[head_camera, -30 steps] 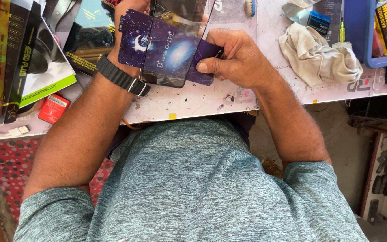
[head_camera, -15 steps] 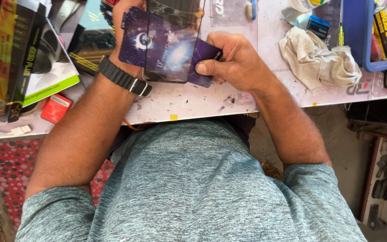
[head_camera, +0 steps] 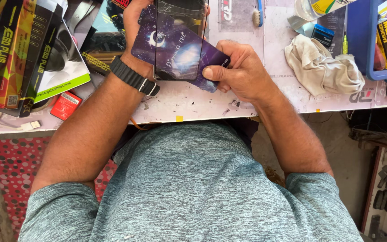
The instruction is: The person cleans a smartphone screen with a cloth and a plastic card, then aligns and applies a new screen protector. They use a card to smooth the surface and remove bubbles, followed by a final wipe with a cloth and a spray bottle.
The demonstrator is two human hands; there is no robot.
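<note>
1. A person in a grey shirt sits at a cluttered worktop (head_camera: 247,105), seen from above, with both forearms reaching forward over it.
2. The left hand (head_camera: 135,27) is closed around the far left side of a purple card (head_camera: 144,40) printed with a moon and a galaxy. A black watch (head_camera: 133,76) sits on that wrist.
3. A dark glass panel (head_camera: 180,40), see-through and with what look like cracks near its top, lies flat against the front of the card. Its far end runs out of view at the top.
4. The right hand (head_camera: 242,67) is pinched shut on the card's near right corner, thumb on top, just beside the panel's lower right edge and perhaps touching it.
5. The key relation: the panel lies up and to the left of the right hand. Its long axis runs away from the body, nearly upright in the view. Its near short edge points back toward the chest.
6. The card's long axis runs crosswise, sloping down from left to right, so it crosses the panel.
7. Both hands touch the pair. The left holds the far side, the right the near corner.
8. Nearby: a crumpled cloth (head_camera: 323,65) to the right, a blue tray (head_camera: 368,45) beyond it, boxes (head_camera: 19,54) to the left, a small brush (head_camera: 257,13) at the top.
</note>
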